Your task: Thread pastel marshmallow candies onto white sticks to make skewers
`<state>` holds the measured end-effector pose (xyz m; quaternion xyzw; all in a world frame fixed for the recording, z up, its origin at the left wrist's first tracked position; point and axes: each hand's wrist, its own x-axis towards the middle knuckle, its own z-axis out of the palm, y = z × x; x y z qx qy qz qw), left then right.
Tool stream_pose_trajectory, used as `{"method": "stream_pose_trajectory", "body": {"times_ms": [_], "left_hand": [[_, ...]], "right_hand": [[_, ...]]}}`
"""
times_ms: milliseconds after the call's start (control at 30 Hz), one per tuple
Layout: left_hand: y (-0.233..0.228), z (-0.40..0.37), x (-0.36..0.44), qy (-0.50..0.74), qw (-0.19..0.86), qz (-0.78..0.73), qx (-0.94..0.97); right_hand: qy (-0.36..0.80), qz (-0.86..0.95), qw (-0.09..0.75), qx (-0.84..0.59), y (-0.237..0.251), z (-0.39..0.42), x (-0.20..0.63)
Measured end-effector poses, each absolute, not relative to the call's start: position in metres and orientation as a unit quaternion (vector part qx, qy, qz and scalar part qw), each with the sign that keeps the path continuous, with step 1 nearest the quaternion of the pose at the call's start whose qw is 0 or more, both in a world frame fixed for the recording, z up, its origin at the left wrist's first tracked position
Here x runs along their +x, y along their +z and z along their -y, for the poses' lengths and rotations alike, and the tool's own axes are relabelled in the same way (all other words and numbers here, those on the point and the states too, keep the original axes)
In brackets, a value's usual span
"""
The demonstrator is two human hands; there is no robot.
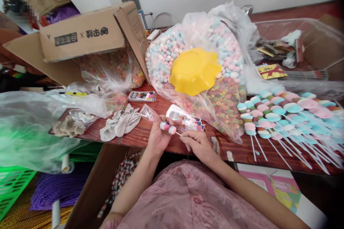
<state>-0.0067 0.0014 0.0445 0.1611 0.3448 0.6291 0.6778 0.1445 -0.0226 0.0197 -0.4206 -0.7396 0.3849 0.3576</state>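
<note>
Above the table's front edge, my left hand (159, 136) is closed around a marshmallow skewer (168, 127) with pink, blue and white pieces. Clear plastic wrap (147, 112) sticks out past the fingers, apparently a bag around the skewer; its extent inside the hand is hidden. My right hand (197, 143) pinches the lower end of the skewer's thin white stick (178, 134). Just behind the hands lie printed white packaging cards (185, 118). A pile of finished-looking marshmallow skewers (285, 114) lies to the right, their white sticks pointing toward the front edge.
Behind stands a big bag of marshmallows (163, 48) and cereal rings, with a yellow scalloped bowl (196, 71) on it. An open cardboard box (88, 35) is at back left. Grey gloves (120, 121) lie left. A clear bin (309, 39) stands back right.
</note>
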Motion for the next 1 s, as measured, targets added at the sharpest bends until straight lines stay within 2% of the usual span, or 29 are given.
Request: {"method": "stream_pose_trajectory", "body": {"times_ms": [100,167,233,300,400,467,533,700,867,1000], "left_hand": [[0.038,0.003,-0.007,0.621,0.695,-0.329,0.153],[0.037,0.013,-0.012,0.586,0.704,-0.356,0.184],[0.044,0.027,-0.021,0.515,0.691,-0.426,0.274],[0.060,0.040,-0.033,0.426,0.627,-0.500,0.419],[0.092,0.044,-0.044,0.400,0.427,-0.511,0.629],[0.106,0.038,-0.043,0.387,0.321,-0.493,0.710],[0.108,0.028,-0.038,0.353,0.278,-0.507,0.736],[0.082,0.019,-0.021,0.320,0.265,-0.598,0.685],[0.064,0.027,-0.017,0.376,0.292,-0.614,0.630],[0.057,0.033,-0.022,0.370,0.285,-0.638,0.612]], "right_hand": [[0.439,0.696,0.376,-0.427,0.026,0.016,0.152],[0.404,0.703,0.396,-0.431,0.027,0.010,0.165],[0.318,0.741,0.407,-0.430,0.028,0.004,0.181],[0.220,0.789,0.390,-0.421,0.030,-0.002,0.197],[0.131,0.839,0.348,-0.398,0.036,-0.009,0.211],[0.099,0.852,0.338,-0.387,0.039,-0.010,0.211],[0.072,0.852,0.350,-0.383,0.042,-0.008,0.206],[0.005,0.838,0.393,-0.380,0.038,0.008,0.192],[-0.049,0.857,0.357,-0.369,0.025,0.024,0.183],[-0.050,0.858,0.355,-0.368,0.016,0.030,0.176]]}}
